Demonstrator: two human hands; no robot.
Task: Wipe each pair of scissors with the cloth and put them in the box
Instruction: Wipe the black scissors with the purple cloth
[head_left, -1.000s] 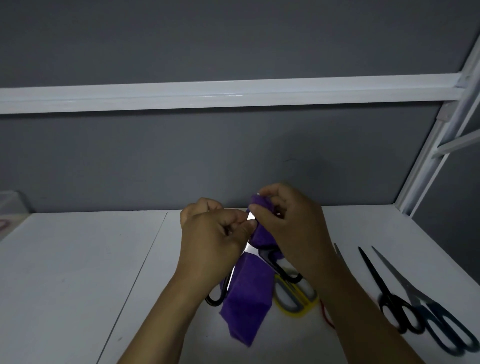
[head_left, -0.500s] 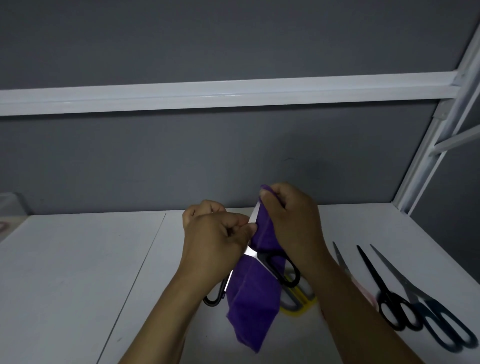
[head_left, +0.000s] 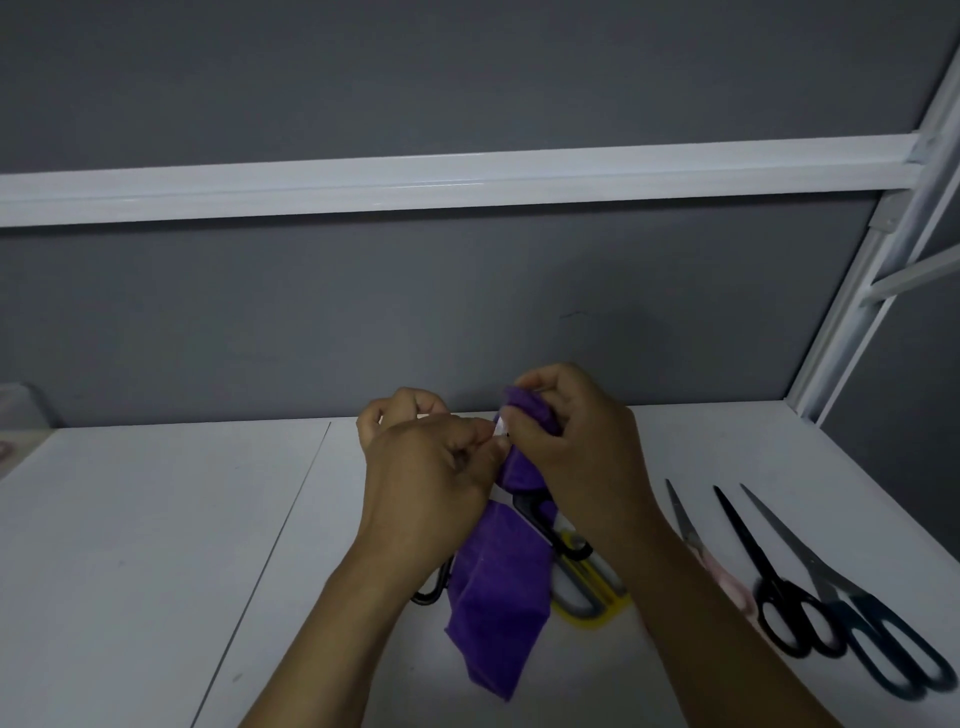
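Above the white table, my left hand (head_left: 421, 478) grips a pair of black-handled scissors (head_left: 540, 517) held open, blades pointing up. My right hand (head_left: 576, 447) pinches a purple cloth (head_left: 498, 587) around one blade near its tip; the rest of the cloth hangs down between my forearms. Most of the blades are hidden by my fingers and the cloth. A translucent box (head_left: 21, 410) shows only partly at the far left edge.
On the table to the right lie a yellow-handled pair (head_left: 592, 592), a pink-handled pair (head_left: 696, 545), a black pair (head_left: 769, 582) and a dark blue pair (head_left: 852, 603). A grey wall and white shelf rail (head_left: 467, 176) stand behind; a white frame post (head_left: 852, 332) rises at right.
My right hand slid the cloth up the blade toward its tip and back down slightly. My left hand kept its grip almost still.
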